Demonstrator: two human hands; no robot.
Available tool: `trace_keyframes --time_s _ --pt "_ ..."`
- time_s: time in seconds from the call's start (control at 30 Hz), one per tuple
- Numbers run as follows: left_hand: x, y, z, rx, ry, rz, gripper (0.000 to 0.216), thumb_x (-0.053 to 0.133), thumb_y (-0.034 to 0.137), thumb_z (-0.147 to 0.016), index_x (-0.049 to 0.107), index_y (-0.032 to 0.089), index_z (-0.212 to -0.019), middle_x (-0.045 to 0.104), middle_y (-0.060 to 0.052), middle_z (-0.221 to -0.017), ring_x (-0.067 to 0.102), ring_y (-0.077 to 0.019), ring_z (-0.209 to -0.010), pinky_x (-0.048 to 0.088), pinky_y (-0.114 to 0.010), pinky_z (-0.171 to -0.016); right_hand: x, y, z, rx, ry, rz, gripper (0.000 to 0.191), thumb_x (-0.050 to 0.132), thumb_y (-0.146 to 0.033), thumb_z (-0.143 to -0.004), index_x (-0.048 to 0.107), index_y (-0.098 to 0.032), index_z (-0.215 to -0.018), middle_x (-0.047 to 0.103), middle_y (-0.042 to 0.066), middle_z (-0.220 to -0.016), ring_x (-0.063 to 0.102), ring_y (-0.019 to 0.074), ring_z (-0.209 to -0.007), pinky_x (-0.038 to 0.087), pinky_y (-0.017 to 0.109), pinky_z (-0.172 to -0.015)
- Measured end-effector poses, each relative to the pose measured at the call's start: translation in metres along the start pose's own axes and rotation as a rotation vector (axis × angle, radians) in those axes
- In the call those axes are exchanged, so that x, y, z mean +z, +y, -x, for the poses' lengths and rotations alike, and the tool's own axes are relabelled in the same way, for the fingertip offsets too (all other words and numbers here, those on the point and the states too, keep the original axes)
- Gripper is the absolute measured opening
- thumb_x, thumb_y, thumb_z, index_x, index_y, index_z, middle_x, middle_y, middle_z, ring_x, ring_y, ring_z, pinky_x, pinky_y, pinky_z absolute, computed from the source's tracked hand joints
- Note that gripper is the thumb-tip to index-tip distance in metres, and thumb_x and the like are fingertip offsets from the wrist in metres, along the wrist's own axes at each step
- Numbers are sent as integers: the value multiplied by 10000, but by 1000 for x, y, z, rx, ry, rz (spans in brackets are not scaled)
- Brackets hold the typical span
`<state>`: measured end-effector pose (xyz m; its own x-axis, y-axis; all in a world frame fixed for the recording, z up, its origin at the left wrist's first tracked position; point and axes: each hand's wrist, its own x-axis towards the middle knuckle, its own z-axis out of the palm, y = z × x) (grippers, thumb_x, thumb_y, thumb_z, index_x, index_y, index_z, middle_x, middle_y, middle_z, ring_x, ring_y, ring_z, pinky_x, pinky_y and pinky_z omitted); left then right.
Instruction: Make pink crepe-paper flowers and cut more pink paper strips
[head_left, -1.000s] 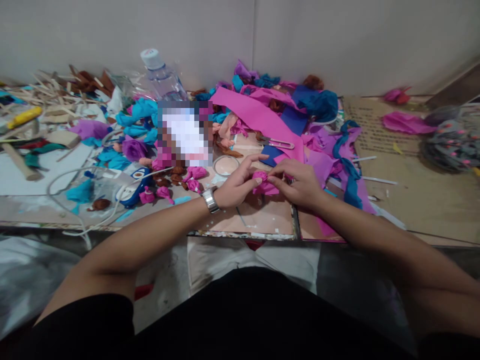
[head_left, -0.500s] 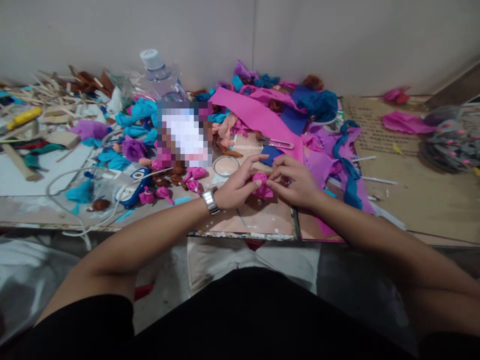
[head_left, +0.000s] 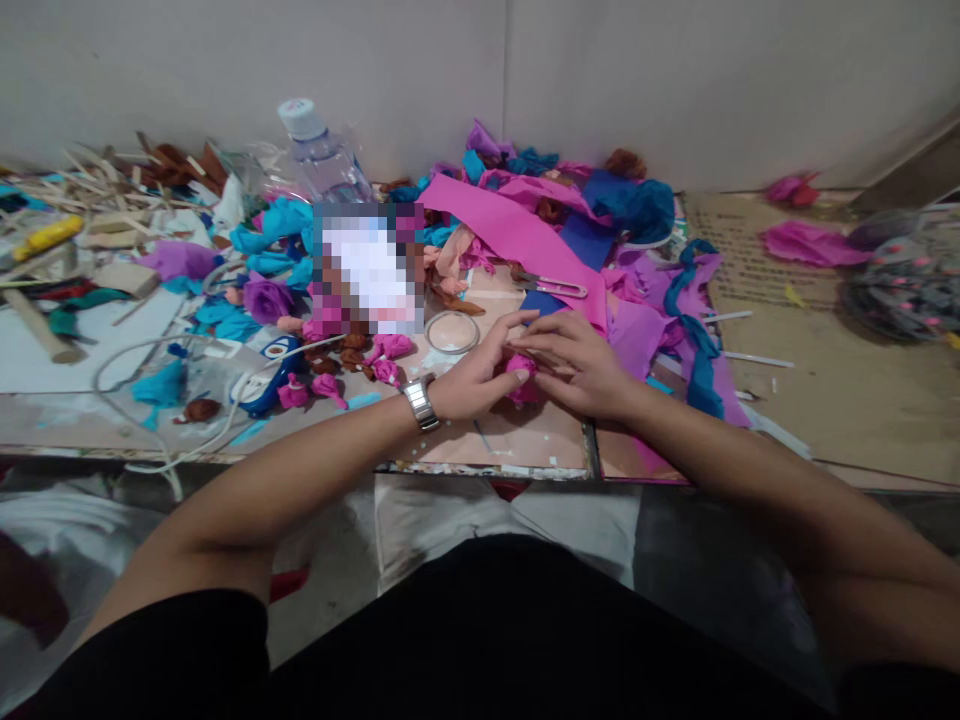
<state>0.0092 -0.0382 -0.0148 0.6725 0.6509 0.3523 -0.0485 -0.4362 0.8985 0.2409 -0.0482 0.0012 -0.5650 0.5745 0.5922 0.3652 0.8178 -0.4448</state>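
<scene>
Pink paper bud (head_left: 520,374) sits clamped between left hand (head_left: 470,378) and right hand (head_left: 581,362) (scissors (head_left: 551,287) lie near), seemingly mid-roll; tightening it calls for steady, even pinching.

Soft, even light fell from overhead, so my left hand (head_left: 476,378) and right hand (head_left: 583,368) cast only faint shadows on the table (head_left: 825,400), and the pale wall (head_left: 675,80) showed no glare. My lap (head_left: 480,630) at the bottom sank to near-black. Clutter toward the side edges looked soft, and a pixelated block (head_left: 367,265) sat left of centre.
</scene>
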Motion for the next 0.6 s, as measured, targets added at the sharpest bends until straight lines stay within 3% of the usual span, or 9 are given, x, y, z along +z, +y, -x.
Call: trace_keyframes --time_s 0.07,0.13,0.23,0.33,0.47,0.6 --pt "-2 -2 0 33 -7 -93 770 661 424 -995 293 289 -1658 350 -120 -1709 390 -345 -1569 337 -497 -1307 1 1 0 -60 -38 5 445 666 -230 -976 638 -303 -1414 688 112 -1301 634 296 -1209 521 506 -1024" --pt "-3 -2 0 22 -28 -105 812 668 441 -994 260 287 -1678 313 -120 -1734 365 -359 -1586 325 -500 -1315 1 0 -1 -90 -71 -8 423 645 -203 -981 645 -290 -1395 713 109 -1285 648 286 -1197 517 501 -1016" --pt "0 2 1 -43 -62 -29 845 647 470 -1010 193 273 -1696 456 -156 -1645 546 -332 -1446 458 -474 -1204 -1 -2 -3 -98 -87 -53 322 653 -198 -970 681 -276 -1281 752 92 -1224 678 278 -1166 506 508 -1022" --pt "2 6 1 -101 -40 14 837 629 487 -1022 171 253 -1683 643 -156 -1397 685 -269 -1202 545 -428 -1054 -4 -2 -3 -49 -54 -61 256 688 -251 -961 699 -261 -1217 780 82 -1153 700 280 -1105 518 505 -1005" --pt "2 7 -3 -128 108 6 751 705 515 -969 321 234 -1550 679 -101 -1163 695 -196 -983 564 -332 -885 -10 0 -1 126 71 15 294 773 -414 -939 747 -248 -1181 799 92 -1105 720 295 -1058 554 471 -945" --pt "1 7 -7 -182 334 -16 525 798 540 -880 528 199 -1173 622 -38 -1015 626 -143 -873 524 -246 -751 -14 0 -2 249 179 63 335 815 -508 -897 787 -237 -1092 816 89 -1051 749 294 -977 576 447 -894"
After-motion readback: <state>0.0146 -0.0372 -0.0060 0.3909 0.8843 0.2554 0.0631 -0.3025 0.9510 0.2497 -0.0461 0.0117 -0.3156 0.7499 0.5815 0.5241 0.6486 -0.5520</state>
